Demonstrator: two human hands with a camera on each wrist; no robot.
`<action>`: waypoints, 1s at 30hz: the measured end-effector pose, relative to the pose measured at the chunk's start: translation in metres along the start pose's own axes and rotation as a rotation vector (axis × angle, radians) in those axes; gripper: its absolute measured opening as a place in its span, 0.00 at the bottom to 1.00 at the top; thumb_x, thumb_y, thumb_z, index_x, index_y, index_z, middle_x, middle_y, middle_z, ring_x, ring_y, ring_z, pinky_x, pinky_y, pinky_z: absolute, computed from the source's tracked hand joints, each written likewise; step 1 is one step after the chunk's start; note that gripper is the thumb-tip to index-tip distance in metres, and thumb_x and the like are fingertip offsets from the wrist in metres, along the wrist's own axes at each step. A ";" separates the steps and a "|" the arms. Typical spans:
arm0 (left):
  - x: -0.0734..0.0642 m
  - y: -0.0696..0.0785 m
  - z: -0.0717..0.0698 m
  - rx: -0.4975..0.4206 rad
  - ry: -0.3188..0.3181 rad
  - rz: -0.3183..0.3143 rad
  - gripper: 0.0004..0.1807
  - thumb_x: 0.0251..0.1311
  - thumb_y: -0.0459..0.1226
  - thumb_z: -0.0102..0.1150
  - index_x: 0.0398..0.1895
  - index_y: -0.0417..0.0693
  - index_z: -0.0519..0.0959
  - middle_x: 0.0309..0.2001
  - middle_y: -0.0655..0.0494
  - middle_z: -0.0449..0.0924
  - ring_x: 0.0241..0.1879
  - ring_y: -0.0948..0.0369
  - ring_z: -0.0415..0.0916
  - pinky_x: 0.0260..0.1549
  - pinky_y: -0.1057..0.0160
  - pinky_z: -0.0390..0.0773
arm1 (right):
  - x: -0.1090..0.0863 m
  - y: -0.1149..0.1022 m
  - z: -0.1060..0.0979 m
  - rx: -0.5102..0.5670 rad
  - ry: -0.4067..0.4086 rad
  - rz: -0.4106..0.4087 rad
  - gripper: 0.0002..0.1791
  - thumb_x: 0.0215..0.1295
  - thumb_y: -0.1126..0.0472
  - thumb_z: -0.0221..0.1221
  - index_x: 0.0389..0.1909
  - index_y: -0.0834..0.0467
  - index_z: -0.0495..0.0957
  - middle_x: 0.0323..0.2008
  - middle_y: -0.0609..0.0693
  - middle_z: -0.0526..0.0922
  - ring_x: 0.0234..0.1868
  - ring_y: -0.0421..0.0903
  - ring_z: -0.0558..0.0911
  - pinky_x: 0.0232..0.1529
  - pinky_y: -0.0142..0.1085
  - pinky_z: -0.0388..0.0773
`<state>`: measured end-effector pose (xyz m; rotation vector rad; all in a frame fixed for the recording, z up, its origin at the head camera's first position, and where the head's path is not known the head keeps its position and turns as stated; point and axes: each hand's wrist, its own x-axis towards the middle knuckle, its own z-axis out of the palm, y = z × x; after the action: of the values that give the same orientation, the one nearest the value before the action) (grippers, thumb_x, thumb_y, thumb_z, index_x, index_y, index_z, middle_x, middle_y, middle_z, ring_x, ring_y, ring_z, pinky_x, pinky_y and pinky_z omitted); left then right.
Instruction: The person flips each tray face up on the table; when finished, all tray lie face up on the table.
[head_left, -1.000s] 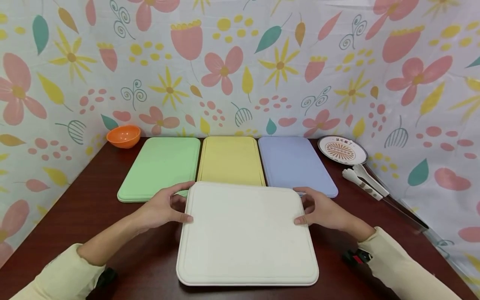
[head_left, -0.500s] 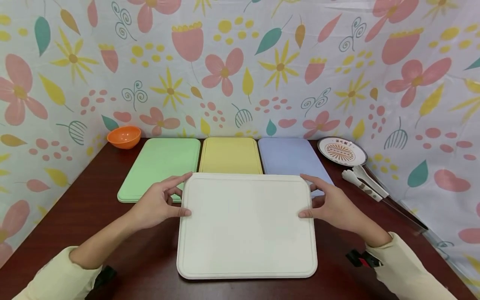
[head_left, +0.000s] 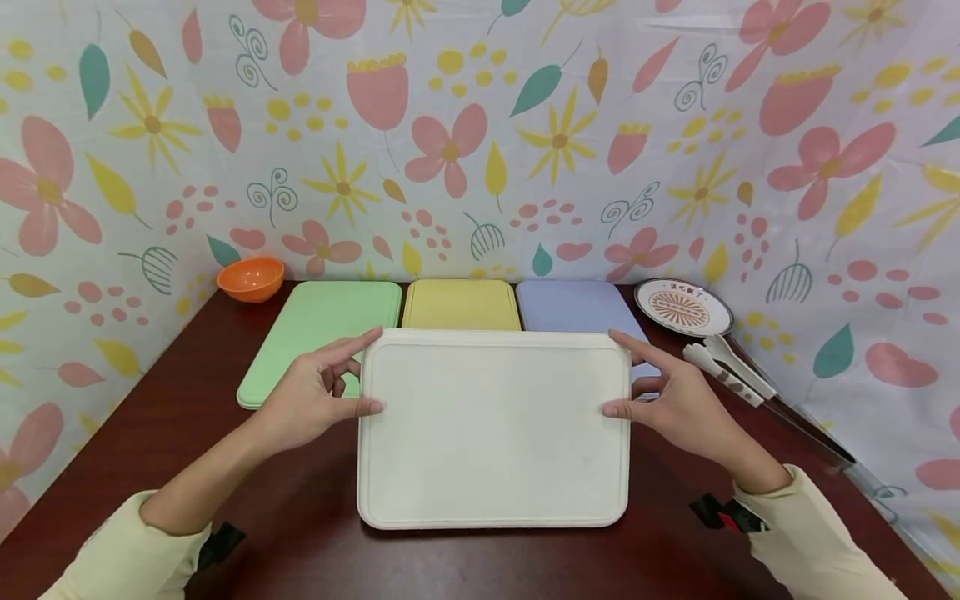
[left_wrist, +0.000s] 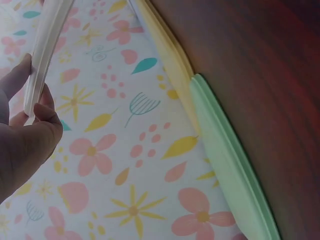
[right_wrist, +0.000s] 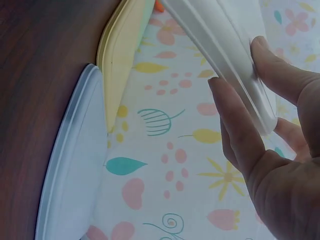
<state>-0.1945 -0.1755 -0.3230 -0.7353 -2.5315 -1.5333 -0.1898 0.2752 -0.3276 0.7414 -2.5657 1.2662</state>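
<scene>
A white cutting board (head_left: 495, 429) with rounded corners and a groove along its border is tilted up toward me over the table. My left hand (head_left: 311, 392) grips its left edge, thumb on the face and the other fingers at the side and upper corner. On the opposite edge my right hand (head_left: 671, 404) holds it the same way. In the left wrist view the board shows edge-on between thumb and fingers (left_wrist: 44, 112). The right wrist view has its corner between thumb and fingers (right_wrist: 240, 120). Its lower edge is close over the dark tabletop.
Behind it lie a green board (head_left: 330, 321), a yellow board (head_left: 461, 304) and a blue board (head_left: 577, 304), the last two partly hidden. An orange bowl (head_left: 251, 279) sits back left. At right are a patterned plate (head_left: 682, 307) and tongs (head_left: 772, 400). A floral cloth (head_left: 480, 125) encloses the table.
The white board has tilted further upright and moved away from me, covering more of the yellow and blue boards. Both hands have moved up with it, keeping their grip.
</scene>
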 end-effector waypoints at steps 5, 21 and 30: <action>0.001 0.004 -0.001 0.029 0.052 0.038 0.46 0.46 0.34 0.79 0.72 0.52 0.69 0.46 0.54 0.81 0.22 0.61 0.68 0.20 0.67 0.67 | 0.001 -0.001 -0.001 0.029 0.041 -0.013 0.51 0.48 0.71 0.75 0.75 0.55 0.62 0.49 0.56 0.71 0.32 0.42 0.86 0.29 0.36 0.83; 0.000 0.008 0.001 0.093 0.126 0.113 0.44 0.45 0.33 0.79 0.70 0.51 0.71 0.43 0.56 0.83 0.27 0.61 0.72 0.24 0.67 0.70 | 0.003 -0.008 0.000 0.003 0.158 -0.055 0.49 0.46 0.75 0.74 0.72 0.58 0.65 0.46 0.51 0.73 0.32 0.37 0.85 0.27 0.31 0.82; 0.000 0.006 0.002 0.104 0.142 0.121 0.43 0.46 0.33 0.79 0.69 0.51 0.72 0.42 0.56 0.83 0.27 0.62 0.73 0.25 0.68 0.71 | 0.005 -0.007 0.001 0.052 0.175 -0.082 0.47 0.46 0.79 0.72 0.71 0.58 0.67 0.47 0.50 0.74 0.34 0.38 0.85 0.28 0.33 0.83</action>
<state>-0.1917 -0.1717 -0.3189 -0.7243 -2.3961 -1.3540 -0.1904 0.2691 -0.3217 0.7046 -2.3480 1.3146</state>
